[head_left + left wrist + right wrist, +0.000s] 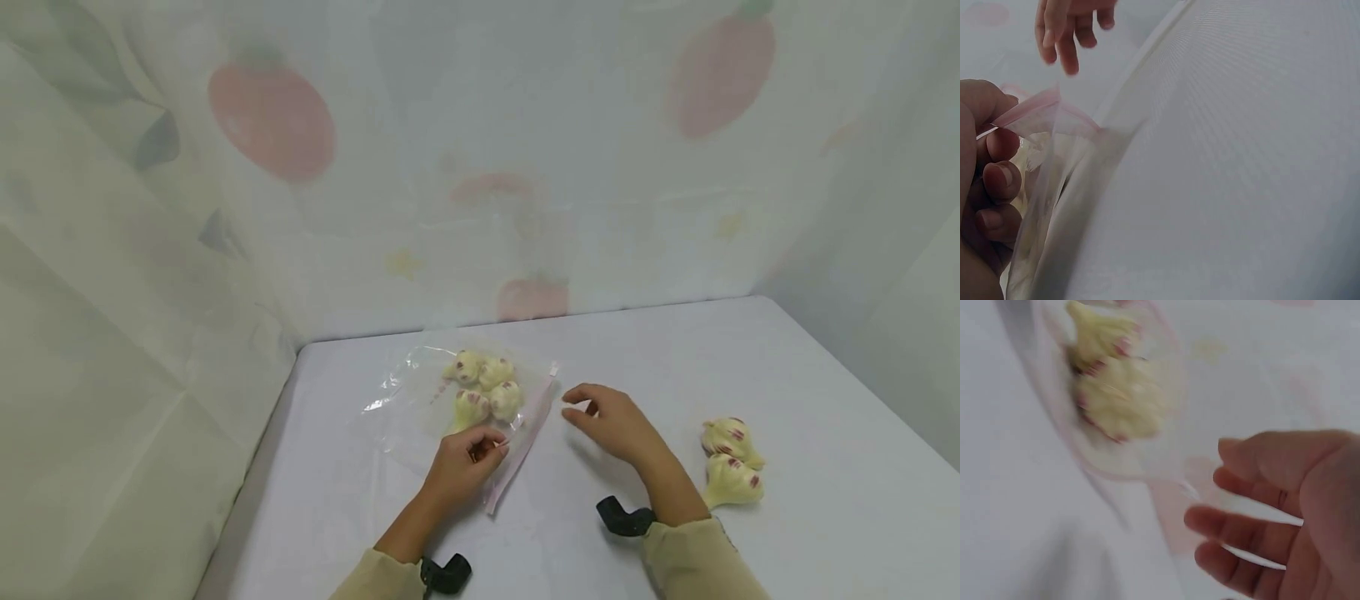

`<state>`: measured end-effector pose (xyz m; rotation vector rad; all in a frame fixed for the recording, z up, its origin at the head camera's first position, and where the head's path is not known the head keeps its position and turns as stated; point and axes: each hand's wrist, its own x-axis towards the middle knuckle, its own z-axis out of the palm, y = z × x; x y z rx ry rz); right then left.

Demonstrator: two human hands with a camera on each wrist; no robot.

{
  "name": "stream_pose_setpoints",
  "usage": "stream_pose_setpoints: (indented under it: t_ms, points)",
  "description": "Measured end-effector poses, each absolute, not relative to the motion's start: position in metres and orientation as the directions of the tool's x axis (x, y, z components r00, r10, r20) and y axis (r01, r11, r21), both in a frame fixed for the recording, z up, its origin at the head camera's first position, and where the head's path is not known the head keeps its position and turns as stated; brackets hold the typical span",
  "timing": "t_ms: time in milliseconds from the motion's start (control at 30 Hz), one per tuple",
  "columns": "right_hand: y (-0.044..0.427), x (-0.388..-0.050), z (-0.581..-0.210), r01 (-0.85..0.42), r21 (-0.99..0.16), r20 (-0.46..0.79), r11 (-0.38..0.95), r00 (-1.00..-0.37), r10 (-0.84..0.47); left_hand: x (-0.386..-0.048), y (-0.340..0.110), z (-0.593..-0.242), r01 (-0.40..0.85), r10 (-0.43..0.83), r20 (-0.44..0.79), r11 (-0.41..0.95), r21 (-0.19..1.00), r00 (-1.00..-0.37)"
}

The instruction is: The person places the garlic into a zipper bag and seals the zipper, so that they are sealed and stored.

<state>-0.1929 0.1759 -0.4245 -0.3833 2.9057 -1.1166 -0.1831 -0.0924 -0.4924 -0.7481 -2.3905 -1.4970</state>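
Note:
A clear zip bag (pixel 408 400) with a pink edge strip (pixel 528 425) lies on the table, several garlic bulbs (pixel 504 402) inside it. My left hand (pixel 463 468) pinches the bag near its pink mouth; the left wrist view has thumb and finger on the pink edge (pixel 1029 110). Just right of the mouth, my right hand (pixel 613 423) hovers with relaxed fingers, apart from the bag and holding nothing. Through the mouth, which gapes in the right wrist view, garlic (pixel 1125 400) shows, somewhat blurred. Two loose garlic bulbs (pixel 732 481) lie to the right of my right forearm.
The white table (pixel 637 350) meets a fruit-print cloth (pixel 375 275) along its far edge. Another cloth (pixel 135 375) hangs along the left side. A dark wrist mount (pixel 624 517) sits at each sleeve.

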Motion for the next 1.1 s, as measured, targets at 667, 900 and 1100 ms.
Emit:
stream_pose_setpoints:
  t_ms: [667,900,1100]
  points:
    - [0.330,-0.158,-0.392,0.172,-0.525,-0.159,0.834,-0.982,0.103,-0.186,-0.082,-0.491,0.550,0.326,0.453,0.346,0.760,-0.830]
    - [0.331,-0.163,-0.399,0.131,-0.518,-0.162,0.846,-0.985,0.053,-0.186,-0.082,-0.492,0.535,0.327,0.436,0.343,0.772,-0.839]
    - [0.320,-0.167,-0.402,0.129,-0.527,-0.157,0.840,-0.986,0.053,-0.186,-0.082,-0.490,0.524,0.328,0.423,0.347,0.777,-0.845]
